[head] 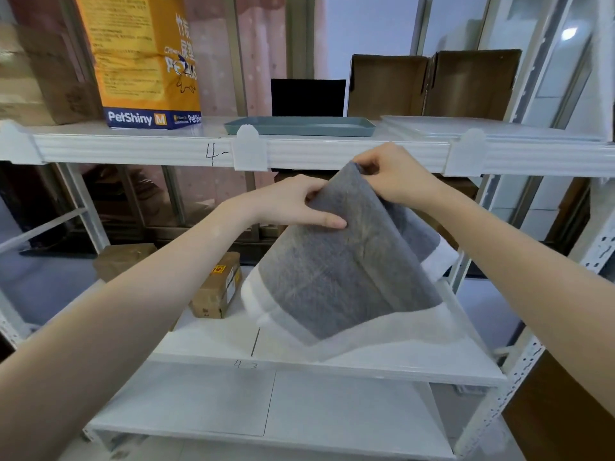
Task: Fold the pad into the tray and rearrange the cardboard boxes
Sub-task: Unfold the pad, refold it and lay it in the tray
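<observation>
A grey pad [336, 281] with white borders hangs folded in front of the white shelving, below the top shelf's front rail. My left hand [293, 204] pinches its left upper edge, thumb lying across the grey face. My right hand [389, 174] pinches the pad's top corner. A shallow blue-grey tray [299, 126] lies on the top shelf just above my hands. Two open cardboard boxes [432, 84] stand behind the tray at the right. A small taped cardboard box [218, 287] sits on the middle shelf, left of the pad.
An orange PetShiny bag [146, 61] stands at the top shelf's left, with stacked cartons [36, 78] beside it. A black panel [307, 97] stands behind the tray. White flat sheets [492, 128] lie at the top right. Another brown box [123, 261] sits lower left.
</observation>
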Demonstrator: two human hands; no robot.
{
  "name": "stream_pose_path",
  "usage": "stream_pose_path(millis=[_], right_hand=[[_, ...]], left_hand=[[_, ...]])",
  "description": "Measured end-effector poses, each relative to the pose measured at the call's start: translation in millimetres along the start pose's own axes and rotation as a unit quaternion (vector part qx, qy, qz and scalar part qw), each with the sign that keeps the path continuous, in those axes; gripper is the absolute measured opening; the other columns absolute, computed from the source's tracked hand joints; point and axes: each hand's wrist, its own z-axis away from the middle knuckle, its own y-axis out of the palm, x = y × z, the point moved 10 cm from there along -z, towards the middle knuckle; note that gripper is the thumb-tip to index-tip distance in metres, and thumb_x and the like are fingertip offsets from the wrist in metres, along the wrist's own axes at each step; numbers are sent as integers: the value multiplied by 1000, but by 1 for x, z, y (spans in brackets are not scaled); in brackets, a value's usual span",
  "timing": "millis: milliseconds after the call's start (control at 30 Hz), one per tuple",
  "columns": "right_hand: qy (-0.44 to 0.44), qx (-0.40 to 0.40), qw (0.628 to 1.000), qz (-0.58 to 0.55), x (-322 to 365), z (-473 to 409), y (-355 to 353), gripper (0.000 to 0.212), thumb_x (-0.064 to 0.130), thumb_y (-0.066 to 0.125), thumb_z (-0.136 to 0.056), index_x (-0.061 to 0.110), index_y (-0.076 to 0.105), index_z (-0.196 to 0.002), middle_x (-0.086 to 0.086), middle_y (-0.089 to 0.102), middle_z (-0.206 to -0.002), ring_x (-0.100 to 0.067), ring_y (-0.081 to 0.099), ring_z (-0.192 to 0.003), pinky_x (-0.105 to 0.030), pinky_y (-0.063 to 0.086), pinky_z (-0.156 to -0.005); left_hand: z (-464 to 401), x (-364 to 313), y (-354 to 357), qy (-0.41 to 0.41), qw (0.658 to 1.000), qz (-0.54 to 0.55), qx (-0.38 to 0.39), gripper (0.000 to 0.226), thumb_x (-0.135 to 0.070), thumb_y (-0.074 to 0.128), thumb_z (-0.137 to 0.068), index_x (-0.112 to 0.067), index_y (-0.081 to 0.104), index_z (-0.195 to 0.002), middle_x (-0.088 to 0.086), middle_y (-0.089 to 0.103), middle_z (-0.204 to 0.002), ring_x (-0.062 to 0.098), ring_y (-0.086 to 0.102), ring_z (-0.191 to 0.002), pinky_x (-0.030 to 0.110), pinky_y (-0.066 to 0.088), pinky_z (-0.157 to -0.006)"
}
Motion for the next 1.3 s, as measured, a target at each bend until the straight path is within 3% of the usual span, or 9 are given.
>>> stream_pose_path(millis=[233,367,500,600,767,967,1100,1200,1300], right_hand=[[72,51,985,-149,0,10,-1,34,38,35,-98,21,64,-100,2,64,-96,-3,60,-76,-19,48,-72],[45,95,993,-62,1,15,9,41,45,62,-84,21,56,-117,8,62,-107,-6,60,-94,-25,49,-82],[32,-6,999,7,-2,7,-9,11,25,66,-85,14,63,-86,1,61,-81,-13,54,-74,-17,38,-61],[24,-50,998,1,-1,4,-25,30,19,64,-87,28,46,-65,13,47,-66,1,43,-60,-6,33,-49],[22,-72,997,15,-4,-1,-40,6,20,63,-88,16,62,-92,18,52,-72,6,45,-63,-8,33,-56],[56,-121,991,17,-21,-2,-48,55,20,69,-83,13,39,-128,0,47,-118,-11,47,-100,-25,42,-83],[61,-222,964,135,-24,8,-61,56,20,74,-74,8,41,-118,-12,41,-120,-22,41,-104,-33,43,-85],[46,-121,991,38,-15,8,-39,29,33,64,-86,10,56,-102,-6,57,-98,-17,52,-83,-27,42,-71],[84,103,989,-72,-4,17,13,49,54,33,-94,17,63,-110,0,67,-109,-10,64,-92,-29,52,-80]], left_hand=[[4,10,-23,-18,995,29,-89,24,-31,74,-78,-25,70,-102,-7,72,-100,-3,65,-88,21,51,-85],[8,3,-38,-22,988,47,-146,24,-30,74,-79,-23,69,-102,-15,67,-90,-5,62,-81,14,48,-75],[11,12,-32,-68,986,76,-133,32,-35,71,-80,-26,61,-109,-18,62,-95,-5,58,-86,13,44,-72],[15,30,-9,-113,989,76,-56,41,-36,74,-76,-23,61,-112,-12,65,-105,-2,60,-90,14,46,-75],[19,45,1,-128,989,68,-40,34,-36,71,-80,-18,66,-109,-6,68,-106,-1,62,-89,16,50,-77],[20,26,-10,-89,993,58,-60,22,-36,71,-79,-25,68,-98,-14,68,-99,-9,63,-81,10,48,-71],[22,8,-29,-35,992,71,-102,28,-29,74,-77,-17,65,-101,-11,69,-97,-6,65,-82,12,50,-72],[24,-4,-40,-14,991,40,-129,28,-30,70,-81,-6,67,-96,6,70,-93,12,66,-84,27,50,-75],[23,-15,-51,27,986,22,-165,11,-35,69,-82,-25,69,-81,-7,64,-79,2,57,-74,15,41,-66]])
